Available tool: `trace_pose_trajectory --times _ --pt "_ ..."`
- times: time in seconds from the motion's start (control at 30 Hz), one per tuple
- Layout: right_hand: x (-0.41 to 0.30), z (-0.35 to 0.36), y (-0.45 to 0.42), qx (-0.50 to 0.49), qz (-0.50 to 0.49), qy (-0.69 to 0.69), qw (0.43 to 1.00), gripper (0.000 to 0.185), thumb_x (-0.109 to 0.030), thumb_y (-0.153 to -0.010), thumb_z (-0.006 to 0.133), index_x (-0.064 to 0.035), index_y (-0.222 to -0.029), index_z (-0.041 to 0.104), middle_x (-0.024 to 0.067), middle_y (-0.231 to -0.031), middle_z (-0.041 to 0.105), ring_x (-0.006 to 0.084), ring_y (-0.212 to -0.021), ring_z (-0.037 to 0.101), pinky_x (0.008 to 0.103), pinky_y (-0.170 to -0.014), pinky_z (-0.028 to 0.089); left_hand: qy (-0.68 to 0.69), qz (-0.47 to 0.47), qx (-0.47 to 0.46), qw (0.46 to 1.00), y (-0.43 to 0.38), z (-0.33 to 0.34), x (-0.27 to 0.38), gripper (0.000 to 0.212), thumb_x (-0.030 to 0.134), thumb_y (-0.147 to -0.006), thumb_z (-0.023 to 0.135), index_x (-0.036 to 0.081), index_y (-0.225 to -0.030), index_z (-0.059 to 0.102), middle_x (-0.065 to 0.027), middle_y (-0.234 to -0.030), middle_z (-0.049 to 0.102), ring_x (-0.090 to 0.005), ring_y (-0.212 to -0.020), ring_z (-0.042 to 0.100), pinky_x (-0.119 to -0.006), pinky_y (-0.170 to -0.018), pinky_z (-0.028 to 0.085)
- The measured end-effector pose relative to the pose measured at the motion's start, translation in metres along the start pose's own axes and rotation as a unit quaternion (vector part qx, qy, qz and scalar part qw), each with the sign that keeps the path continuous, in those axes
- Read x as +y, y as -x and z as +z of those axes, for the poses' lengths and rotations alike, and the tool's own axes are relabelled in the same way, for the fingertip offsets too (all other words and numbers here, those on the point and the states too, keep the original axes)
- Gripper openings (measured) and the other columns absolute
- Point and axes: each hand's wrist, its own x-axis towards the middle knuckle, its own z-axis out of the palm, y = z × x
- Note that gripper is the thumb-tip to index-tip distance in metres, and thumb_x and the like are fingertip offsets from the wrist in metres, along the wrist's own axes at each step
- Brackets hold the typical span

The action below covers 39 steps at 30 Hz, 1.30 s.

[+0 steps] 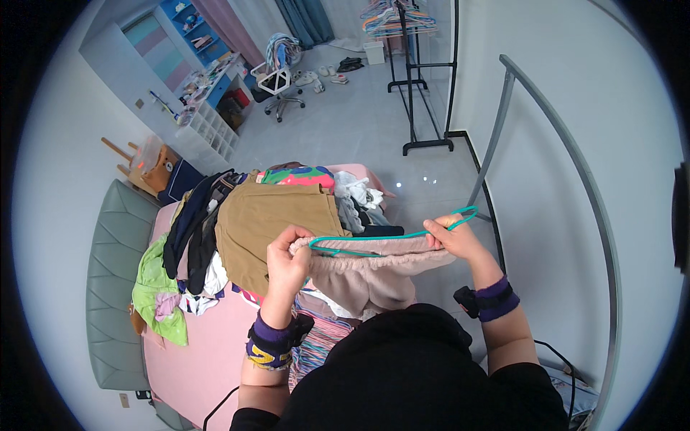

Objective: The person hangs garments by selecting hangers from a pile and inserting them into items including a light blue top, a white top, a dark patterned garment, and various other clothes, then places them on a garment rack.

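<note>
A pale pink garment with a gathered elastic waistband (372,277) hangs between my two hands. A teal clothes hanger (366,237) runs along its waist opening, one end tucked inside the band near my left hand (290,258). That hand pinches the waistband around the hanger's end. My right hand (452,237) grips the other side of the waistband together with the hanger, whose rounded end sticks out past the fingers. Under and beyond the garment, brown trousers (275,215) lie spread over a heap of clothes. The lower part of the garment is hidden by my black top.
A pink bed (199,366) with a grey-green padded headboard (113,291) bears the clothes heap. Striped hangers or cloth (321,328) lie close by me. A grey metal frame (587,161) stands at the right wall. Beyond are a black rack (412,108) with hangers and an office chair (277,81).
</note>
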Motion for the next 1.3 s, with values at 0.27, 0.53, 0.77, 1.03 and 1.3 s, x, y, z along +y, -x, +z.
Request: trace_pose_trajectory --times 0.27,0.53,0.77,1.03,1.3 --pt "-0.012 -0.003 0.017 -0.006 0.013 0.108 0.994 0.043 -0.039 -0.093 0.061 -0.0038 -0.069 0.065 -0.0003 -0.061 0.057 0.0083 -0.056 0.05 0.0251 -0.053 0.041 -0.209 0.066 0.031 0.975 0.0 0.012 -0.004 0.014 0.005 -0.069 0.056 0.005 -0.081 0.064 -0.011 -0.073 0.065 -0.025 -0.067 0.064 -0.032 -0.064 0.051" --pt "-0.082 0.018 0.04 0.076 -0.043 0.138 0.987 0.022 -0.023 -0.087 0.068 -0.0026 -0.079 0.069 0.0045 -0.06 0.059 0.0103 -0.056 0.05 0.0267 -0.052 0.039 -0.316 0.262 -0.004 0.912 0.011 0.036 0.008 0.014 0.011 -0.063 0.063 0.01 -0.077 0.064 -0.0064 -0.073 0.059 -0.0277 -0.071 0.056 -0.037 -0.064 0.048" --pt "-0.067 0.028 0.037 0.102 -0.074 0.16 0.979 0.015 -0.015 -0.084 0.072 -0.0001 -0.082 0.072 0.0024 -0.06 0.06 0.0066 -0.051 0.049 0.0238 -0.05 0.04 -0.29 0.287 -0.055 0.911 0.014 0.052 0.001 0.019 0.01 -0.065 0.064 0.01 -0.083 0.067 -0.0059 -0.075 0.061 -0.0275 -0.071 0.056 -0.039 -0.065 0.047" --pt "-0.058 0.012 0.057 0.145 -0.046 0.083 0.985 0.021 -0.02 -0.087 0.07 0.0012 -0.086 0.071 0.0044 -0.065 0.065 0.0065 -0.054 0.054 0.0225 -0.052 0.042 -0.252 0.299 -0.126 0.911 0.03 0.065 -0.013 0.025 0.029 -0.075 0.074 0.009 -0.089 0.067 -0.006 -0.078 0.062 -0.0274 -0.074 0.058 -0.039 -0.064 0.046" --pt "-0.051 -0.008 0.104 0.14 -0.113 0.273 0.945 0.016 -0.016 -0.089 0.066 -0.0014 -0.092 0.069 0.0057 -0.077 0.065 0.0082 -0.068 0.057 0.0238 -0.06 0.044 -0.299 0.352 -0.096 0.882 0.027 0.073 -0.023 0.018 0.024 -0.074 0.073 0.01 -0.08 0.064 -0.0056 -0.073 0.059 -0.0276 -0.071 0.056 -0.04 -0.062 0.042"
